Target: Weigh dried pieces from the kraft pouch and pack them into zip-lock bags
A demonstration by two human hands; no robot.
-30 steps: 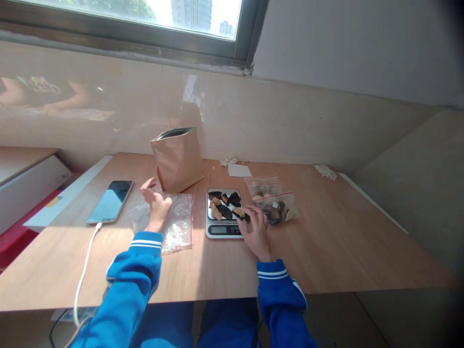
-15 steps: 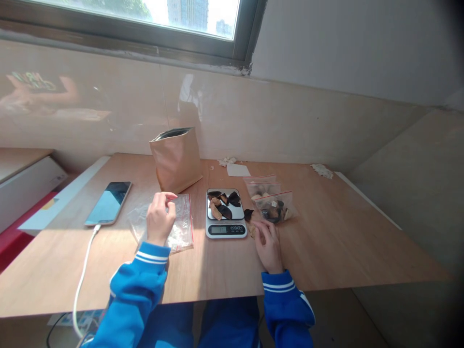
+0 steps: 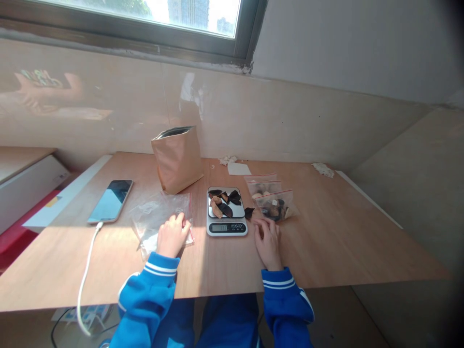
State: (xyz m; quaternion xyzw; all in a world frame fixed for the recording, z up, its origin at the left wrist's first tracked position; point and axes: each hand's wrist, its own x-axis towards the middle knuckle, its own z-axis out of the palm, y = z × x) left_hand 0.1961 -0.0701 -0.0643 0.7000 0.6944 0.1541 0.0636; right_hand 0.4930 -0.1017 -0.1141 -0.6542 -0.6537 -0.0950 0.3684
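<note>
My left hand lies over the right part of some flat clear zip bags, its fingers bent and pressed on the plastic near the red seal. Right of centre, my right hand rests on the table with fingers curled together. What lies under its fingertips is hidden. Between the hands stands a small white kitchen scale with a lit display too small to read. Several dried dark and brown pieces lie on its plate. One more dark piece sits by the scale's right edge, just beyond my right fingers.
Filled zip bags lie right of the scale. An open brown paper pouch stands behind, at left. A phone with a white cable lies far left. White paper is near the wall.
My left hand has come down and to the right onto the clear zip bags. The brown piece beside my right fingertips no longer shows; that hand has barely moved.
</note>
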